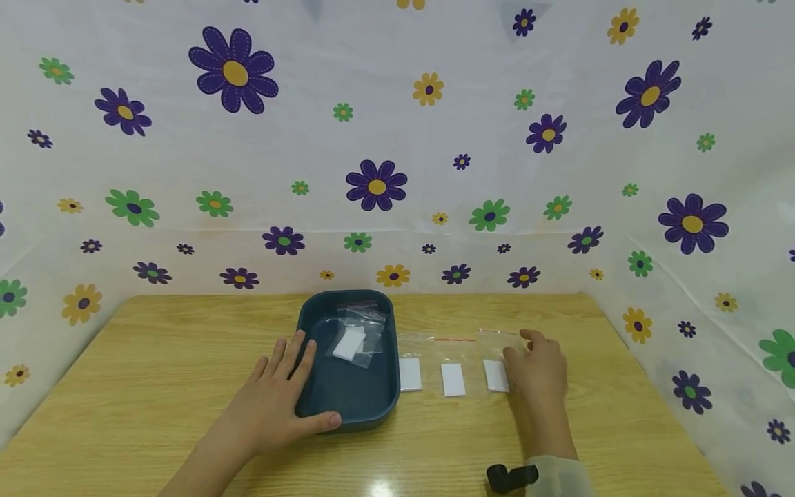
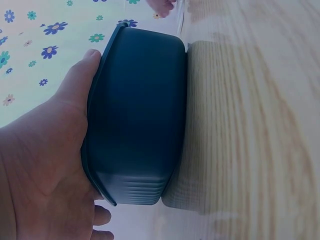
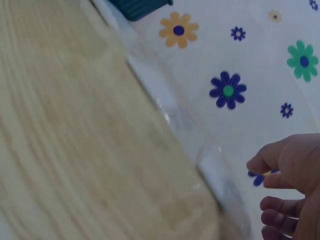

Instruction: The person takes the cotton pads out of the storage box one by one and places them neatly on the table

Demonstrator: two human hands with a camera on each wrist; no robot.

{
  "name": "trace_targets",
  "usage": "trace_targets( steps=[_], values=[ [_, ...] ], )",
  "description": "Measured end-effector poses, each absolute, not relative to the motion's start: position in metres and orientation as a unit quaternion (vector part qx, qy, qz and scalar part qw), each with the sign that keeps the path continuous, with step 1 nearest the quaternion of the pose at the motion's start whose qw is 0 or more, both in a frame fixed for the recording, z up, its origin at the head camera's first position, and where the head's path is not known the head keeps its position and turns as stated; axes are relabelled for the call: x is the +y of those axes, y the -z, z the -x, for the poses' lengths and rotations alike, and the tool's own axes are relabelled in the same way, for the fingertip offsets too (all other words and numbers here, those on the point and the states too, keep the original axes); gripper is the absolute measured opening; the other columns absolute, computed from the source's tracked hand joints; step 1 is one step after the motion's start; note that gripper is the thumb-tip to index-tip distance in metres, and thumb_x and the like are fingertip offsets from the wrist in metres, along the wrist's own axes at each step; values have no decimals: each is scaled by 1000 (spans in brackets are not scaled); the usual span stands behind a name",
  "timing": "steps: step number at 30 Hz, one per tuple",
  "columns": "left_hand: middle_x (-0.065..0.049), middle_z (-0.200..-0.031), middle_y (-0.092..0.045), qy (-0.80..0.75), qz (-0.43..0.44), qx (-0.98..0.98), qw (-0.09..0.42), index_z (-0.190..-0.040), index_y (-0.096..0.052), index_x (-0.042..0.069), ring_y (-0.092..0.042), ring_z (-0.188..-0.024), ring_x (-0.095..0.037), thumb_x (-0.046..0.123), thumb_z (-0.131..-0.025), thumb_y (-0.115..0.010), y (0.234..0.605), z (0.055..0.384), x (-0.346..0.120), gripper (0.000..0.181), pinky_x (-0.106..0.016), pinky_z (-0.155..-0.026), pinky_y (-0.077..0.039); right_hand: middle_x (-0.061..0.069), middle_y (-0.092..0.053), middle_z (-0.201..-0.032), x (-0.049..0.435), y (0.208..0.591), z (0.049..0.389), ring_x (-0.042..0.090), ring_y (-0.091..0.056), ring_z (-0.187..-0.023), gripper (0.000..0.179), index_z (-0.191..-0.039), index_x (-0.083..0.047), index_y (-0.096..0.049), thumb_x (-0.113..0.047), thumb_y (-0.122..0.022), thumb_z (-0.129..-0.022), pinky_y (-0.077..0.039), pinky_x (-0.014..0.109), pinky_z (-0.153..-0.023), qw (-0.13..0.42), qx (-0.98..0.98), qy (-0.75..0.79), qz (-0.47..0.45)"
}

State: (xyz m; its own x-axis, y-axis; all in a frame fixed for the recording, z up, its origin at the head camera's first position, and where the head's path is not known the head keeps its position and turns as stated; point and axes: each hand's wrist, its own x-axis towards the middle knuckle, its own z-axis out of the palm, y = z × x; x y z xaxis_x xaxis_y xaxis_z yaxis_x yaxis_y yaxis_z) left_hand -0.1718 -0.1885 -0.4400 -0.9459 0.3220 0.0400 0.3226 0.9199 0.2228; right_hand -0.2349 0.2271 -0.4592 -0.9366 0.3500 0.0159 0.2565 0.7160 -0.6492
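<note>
My left hand (image 1: 273,397) lies with fingers spread along the left rim of a dark blue plastic basin (image 1: 348,407), thumb at the near rim. In the left wrist view the hand (image 2: 55,135) touches the rim from above. Inside the basin lie clear zip bags (image 1: 366,324) with a white card-like piece (image 1: 350,343). To the right, three clear zip bags, each with a white piece (image 1: 453,379), form a row on the table. Near the rightmost bag (image 1: 497,345) is my right hand (image 1: 539,369). In the right wrist view that hand (image 3: 290,187) has loosely bent fingers, nothing visible between them.
The wooden table (image 1: 186,345) has a flower-patterned white cloth (image 1: 323,152) behind and beside it. At the right wrist a small black device (image 1: 511,478) sticks out by the pale sleeve (image 1: 559,476).
</note>
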Motion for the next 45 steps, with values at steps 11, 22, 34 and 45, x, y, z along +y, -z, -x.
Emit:
trace_targets(
  steps=[11, 22, 34, 45],
  values=[
    [-19, -166, -10, 113, 167, -979, 8, -159, -22, 8, -13, -150, -49, 89, -75, -49, 437, 171, -189, 120, -69, -114, -22, 15, -56, -129, 191, 428, 234, 29, -53, -111, 42, -137, -11, -58, -25, -63, -97, -49, 39, -88, 70, -845, -524, 83],
    [-19, -166, -9, 115, 169, -979, 1, -159, -21, 7, -14, -149, -49, 90, -75, -47, 435, 171, -189, 121, -69, -113, -23, 14, -58, -123, 137, 414, 230, 23, -61, -106, 36, -135, -6, -57, -21, -57, -102, -54, 37, -95, -64, -633, -771, 16],
    [-18, -167, -11, 114, 164, -980, 6, -159, -23, 8, -15, -150, -48, 90, -75, -48, 436, 170, -190, 120, -69, -113, -23, 16, -48, -143, 69, 396, 227, 32, -47, -133, 52, -147, -7, -43, -31, -55, -102, -36, 46, -116, -165, -452, -877, 7],
    [-19, -166, -12, 113, 163, -980, -2, -158, -26, 6, -15, -150, -48, 90, -74, -48, 437, 169, -190, 121, -69, -113, -23, 30, -8, -163, 8, 416, 233, 46, -6, -151, 68, -159, -10, -19, -31, -50, -102, -11, 56, -122, -215, -401, -889, 57]
  ],
)
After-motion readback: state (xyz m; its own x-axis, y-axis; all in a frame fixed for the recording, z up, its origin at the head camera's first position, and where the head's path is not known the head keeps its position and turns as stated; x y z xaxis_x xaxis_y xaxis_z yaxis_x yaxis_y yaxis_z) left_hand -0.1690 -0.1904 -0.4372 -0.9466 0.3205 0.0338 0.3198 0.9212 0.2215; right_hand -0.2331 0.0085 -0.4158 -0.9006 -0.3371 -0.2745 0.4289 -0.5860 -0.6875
